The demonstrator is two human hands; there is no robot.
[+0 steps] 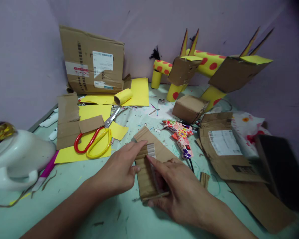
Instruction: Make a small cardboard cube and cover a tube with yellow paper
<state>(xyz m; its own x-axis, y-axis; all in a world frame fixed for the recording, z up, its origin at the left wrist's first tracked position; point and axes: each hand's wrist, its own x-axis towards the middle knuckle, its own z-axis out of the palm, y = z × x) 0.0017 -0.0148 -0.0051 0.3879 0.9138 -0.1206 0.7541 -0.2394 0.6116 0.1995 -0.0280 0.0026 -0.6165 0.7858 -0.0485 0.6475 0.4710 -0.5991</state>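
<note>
Cardboard (146, 179) looks brown (with ridges running across)

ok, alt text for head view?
A person's right hand grips layered cardboard on a green table; the left hand rests on it. A flowered glue gun lies right, scissors left; two spotted yellow craft animals stand behind.

Spotted animals — one small (180, 71), one larger (235, 73) — stand before a lilac wall (144, 16).
On the pale green tabletop (109, 219), a white mug (20, 152) sits left beside a purple pen (48, 166); red-and-yellow scissors (107, 123) lie on yellow paper (83, 113), near a labelled box (84, 66) and a yellow roll (126, 96). Right: a floral glue gun (181, 134), a cardboard block (188, 108), a labelled flap (221, 141), a blurred dark object (281, 169).
</note>
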